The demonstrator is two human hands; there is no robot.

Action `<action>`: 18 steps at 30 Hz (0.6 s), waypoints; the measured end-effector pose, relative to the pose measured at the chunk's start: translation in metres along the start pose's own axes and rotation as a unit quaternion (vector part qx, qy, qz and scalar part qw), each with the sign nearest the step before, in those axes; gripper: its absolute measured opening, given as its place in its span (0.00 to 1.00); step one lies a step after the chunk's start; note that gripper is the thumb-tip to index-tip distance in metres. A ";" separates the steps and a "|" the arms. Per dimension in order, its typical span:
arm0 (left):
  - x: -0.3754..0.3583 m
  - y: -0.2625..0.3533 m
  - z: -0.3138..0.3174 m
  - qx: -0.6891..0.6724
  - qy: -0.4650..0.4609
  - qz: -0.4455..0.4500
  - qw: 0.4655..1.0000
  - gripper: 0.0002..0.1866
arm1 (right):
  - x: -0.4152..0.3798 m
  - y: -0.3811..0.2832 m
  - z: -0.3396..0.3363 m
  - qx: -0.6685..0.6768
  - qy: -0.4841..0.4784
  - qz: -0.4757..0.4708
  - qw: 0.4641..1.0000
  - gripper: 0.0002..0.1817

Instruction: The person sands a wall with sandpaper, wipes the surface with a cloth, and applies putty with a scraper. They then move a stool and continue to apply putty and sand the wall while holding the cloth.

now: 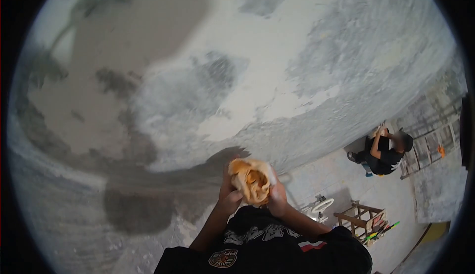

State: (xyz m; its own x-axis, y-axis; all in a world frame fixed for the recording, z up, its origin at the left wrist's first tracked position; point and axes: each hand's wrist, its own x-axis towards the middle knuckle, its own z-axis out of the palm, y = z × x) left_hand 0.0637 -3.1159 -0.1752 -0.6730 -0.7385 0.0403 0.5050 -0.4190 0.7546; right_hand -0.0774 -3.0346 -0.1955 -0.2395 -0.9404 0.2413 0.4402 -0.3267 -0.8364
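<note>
While both hands met in front of the chest, the folded wrap (251, 181), bread-like to look at, was held in the air between them, with no table or floor under it. The left hand (229, 195) pressed against its left side and the right hand (278, 197) against its right, so neither was nearer: the wrap touched both. The fingers were curled about it and pinching it from the two sides, the thumbs on the side toward the body; most of the other fingertips were hidden behind it. Its ruffled, hollow end faced up toward the head, and its long axis seemed to run away from the eyes, foreshortened, though how far it reached below the hands could not be told. The dark shirt (255, 237) lay just behind it, the patchy plastered wall (277, 91) beyond. Off to the right, well apart from the hands, a co-worker (386, 153) sat near the edge of the floor (309, 177) where it met that wall; a wooden stool (356, 219) stood farther from that edge, a white ring-shaped thing (323, 205) beside it.
</note>
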 end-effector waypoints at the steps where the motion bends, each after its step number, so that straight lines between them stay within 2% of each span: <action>1: 0.000 0.005 0.013 0.038 0.014 0.037 0.999 0.53 | -0.006 0.001 -0.010 0.042 -0.031 0.088 0.995 0.47; 3: -0.002 0.006 0.036 0.077 0.034 0.084 0.993 0.51 | 0.001 -0.014 0.002 0.057 -0.039 0.083 0.994 0.48; 5: -0.006 0.001 0.048 0.179 0.113 0.268 0.940 0.39 | 0.010 -0.031 0.016 0.075 -0.052 0.050 0.995 0.48; 6: -0.011 0.003 0.042 0.178 0.120 0.273 0.938 0.39 | 0.014 -0.033 0.019 0.075 -0.060 0.055 0.994 0.48; 7: -0.013 0.007 0.033 0.361 0.116 0.326 0.866 0.32 | 0.019 -0.035 0.022 0.027 -0.086 0.002 0.996 0.46; 8: -0.017 0.009 0.027 0.529 0.108 0.363 0.760 0.26 | 0.022 -0.036 0.024 -0.020 -0.112 -0.052 0.992 0.44; 9: -0.021 0.007 0.025 0.496 0.100 0.350 0.788 0.18 | 0.026 -0.037 0.024 -0.083 -0.113 -0.074 0.987 0.39; 10: -0.025 0.008 0.025 0.495 0.106 0.353 0.787 0.18 | 0.028 -0.037 0.024 -0.084 -0.119 -0.072 0.987 0.39; 12: -0.029 0.009 0.028 0.383 0.101 0.290 0.871 0.24 | 0.033 -0.038 0.025 -0.155 -0.138 -0.118 0.971 0.34; 13: -0.030 0.011 0.033 0.381 0.106 0.295 0.870 0.24 | 0.037 -0.041 0.027 -0.156 -0.145 -0.117 0.970 0.34; 15: -0.032 0.013 0.042 0.168 0.075 0.314 0.931 0.31 | 0.042 -0.049 0.032 -0.268 -0.181 -0.166 0.932 0.30; 16: -0.034 0.013 0.039 0.167 0.078 0.317 0.930 0.31 | 0.043 -0.053 0.035 -0.268 -0.186 -0.166 0.931 0.30; 18: -0.038 0.012 0.027 0.352 0.153 0.300 0.873 0.38 | 0.048 -0.057 0.037 -0.319 -0.235 -0.137 0.908 0.27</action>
State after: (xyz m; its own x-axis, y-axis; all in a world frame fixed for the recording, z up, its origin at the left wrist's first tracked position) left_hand 0.0810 -3.0788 -0.1504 -0.1706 -0.8655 0.4710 0.1867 0.4409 0.8779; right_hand -0.0819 -3.0645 -0.1177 0.1970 -0.8170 0.5419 -0.2073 -0.5749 -0.7915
